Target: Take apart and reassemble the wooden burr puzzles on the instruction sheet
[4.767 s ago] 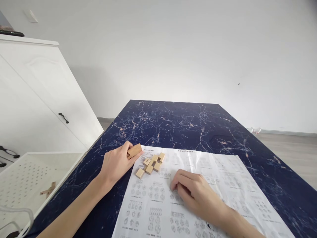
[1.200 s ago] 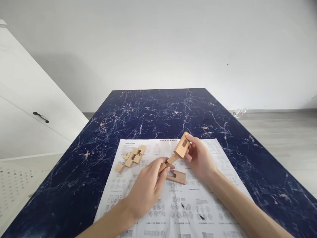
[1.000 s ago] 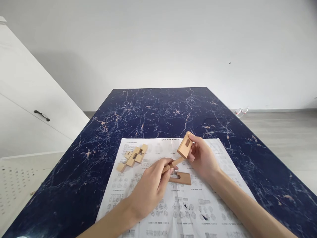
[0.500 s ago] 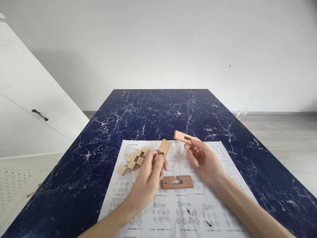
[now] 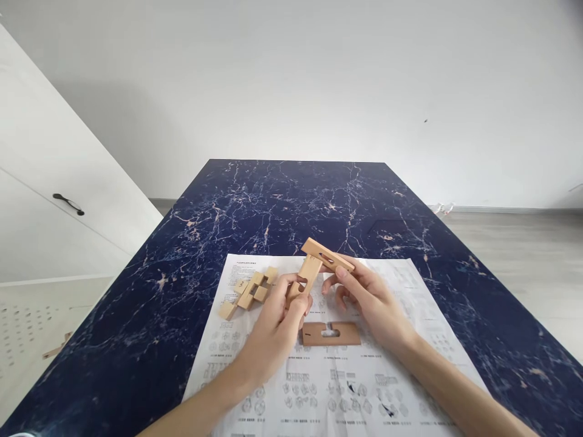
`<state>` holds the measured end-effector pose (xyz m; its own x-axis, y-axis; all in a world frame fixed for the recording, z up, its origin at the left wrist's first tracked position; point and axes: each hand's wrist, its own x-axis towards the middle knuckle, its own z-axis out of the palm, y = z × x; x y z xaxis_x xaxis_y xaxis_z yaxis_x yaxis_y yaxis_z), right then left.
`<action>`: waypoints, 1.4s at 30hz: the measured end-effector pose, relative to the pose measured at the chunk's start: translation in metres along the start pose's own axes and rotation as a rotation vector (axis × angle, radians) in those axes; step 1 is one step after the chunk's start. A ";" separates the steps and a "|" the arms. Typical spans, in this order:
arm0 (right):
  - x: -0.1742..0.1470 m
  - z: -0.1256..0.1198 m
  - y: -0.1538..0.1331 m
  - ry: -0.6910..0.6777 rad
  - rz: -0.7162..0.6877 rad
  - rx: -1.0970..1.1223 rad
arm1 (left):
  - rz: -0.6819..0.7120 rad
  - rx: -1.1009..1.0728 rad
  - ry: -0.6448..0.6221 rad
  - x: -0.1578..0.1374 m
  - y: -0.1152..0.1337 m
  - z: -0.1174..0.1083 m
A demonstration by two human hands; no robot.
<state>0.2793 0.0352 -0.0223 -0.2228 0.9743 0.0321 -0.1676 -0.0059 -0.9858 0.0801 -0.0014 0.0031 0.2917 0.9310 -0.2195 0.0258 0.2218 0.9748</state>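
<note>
My left hand (image 5: 279, 325) is closed around a notched wooden puzzle piece (image 5: 310, 271), which slants up and away with marks near its far end. Between the thumb and fingers of my right hand (image 5: 371, 297) is a slotted wooden puzzle piece (image 5: 321, 249). Its left part lies across the far end of the notched one; whether they touch or only overlap in view I cannot tell. Below them, flat on the sheet, rests a darker slotted wooden piece (image 5: 348, 335) with a gap in its upper edge. Left of my left hand sit several joined blocky wooden pieces (image 5: 248, 294), one marked 3.
A creased printed sheet (image 5: 255, 394) with small diagrams covers the near part of the dark blue marbled table (image 5: 282, 206). A white cabinet (image 5: 54, 164) with a black handle stands on the left. Behind the table is a pale wall (image 5: 291, 79).
My right hand has brought the slotted puzzle piece left and turned it, so it now overlaps the notched piece's far end. The view has shifted slightly; the pieces on the sheet lie as before.
</note>
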 end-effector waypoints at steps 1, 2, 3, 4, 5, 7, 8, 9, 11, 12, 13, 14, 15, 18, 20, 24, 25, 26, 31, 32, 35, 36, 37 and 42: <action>0.000 0.000 0.000 -0.004 0.001 -0.017 | 0.003 0.004 -0.003 0.000 -0.001 0.000; 0.000 0.000 -0.001 -0.007 0.004 -0.034 | 0.009 0.010 -0.005 0.001 -0.001 0.000; -0.001 0.001 -0.002 -0.007 0.008 -0.047 | 0.016 0.017 -0.007 0.001 -0.002 0.000; -0.001 0.001 -0.003 -0.006 0.014 -0.055 | 0.024 0.021 -0.010 0.001 -0.002 0.000; -0.001 0.002 -0.004 -0.006 0.019 -0.059 | 0.032 0.022 -0.014 0.002 -0.002 0.000; -0.002 0.002 -0.005 -0.011 0.021 -0.061 | 0.039 0.019 -0.025 0.002 -0.002 0.000; -0.002 0.003 -0.006 -0.019 0.018 -0.064 | 0.040 0.017 -0.029 0.002 -0.002 0.000; -0.002 0.003 -0.006 -0.028 0.017 -0.070 | 0.042 0.015 -0.031 0.001 -0.002 0.000; -0.002 0.003 -0.005 -0.043 0.015 -0.083 | 0.043 0.016 -0.031 0.001 -0.002 0.000; -0.003 0.003 -0.005 -0.045 0.017 -0.089 | 0.044 0.016 -0.029 0.001 -0.002 0.000; -0.003 0.002 -0.004 -0.045 0.019 -0.092 | 0.044 0.017 -0.028 0.001 -0.002 0.001; -0.003 0.002 -0.004 -0.045 0.021 -0.096 | 0.042 0.017 -0.027 0.000 -0.001 0.001; -0.003 0.002 -0.004 -0.046 0.020 -0.103 | 0.039 0.018 -0.023 0.000 -0.001 0.001; -0.004 0.001 -0.003 -0.060 0.024 -0.132 | 0.025 0.019 -0.011 0.000 0.001 0.002; -0.005 0.001 -0.004 -0.067 0.030 -0.150 | 0.019 0.020 -0.003 0.000 0.003 0.003; -0.006 0.001 -0.003 -0.057 0.040 -0.165 | 0.026 0.026 0.009 0.000 0.005 0.003; -0.006 0.001 -0.003 -0.054 0.041 -0.168 | 0.026 0.025 0.012 0.000 0.005 0.003; -0.006 0.001 -0.003 -0.052 0.042 -0.171 | 0.024 0.022 0.013 0.000 0.005 0.003; -0.006 0.000 -0.001 -0.054 0.035 -0.192 | 0.008 0.011 0.016 0.000 0.006 0.003; -0.006 -0.001 -0.001 -0.054 0.029 -0.198 | 0.006 0.011 0.022 0.000 0.007 0.003; -0.006 -0.001 -0.002 -0.057 0.014 -0.212 | 0.001 0.007 0.041 -0.001 0.008 0.004; -0.006 -0.001 -0.003 -0.061 0.012 -0.213 | -0.001 0.004 0.042 -0.001 0.009 0.004; -0.006 0.000 -0.004 -0.062 0.011 -0.212 | 0.001 0.001 0.042 -0.001 0.008 0.004; -0.007 0.001 -0.007 -0.058 0.013 -0.183 | 0.018 -0.009 0.041 0.001 0.007 0.004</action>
<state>0.2809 0.0280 -0.0157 -0.2795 0.9599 0.0238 0.0119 0.0283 -0.9995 0.0845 -0.0006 0.0099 0.2523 0.9460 -0.2038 0.0121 0.2075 0.9782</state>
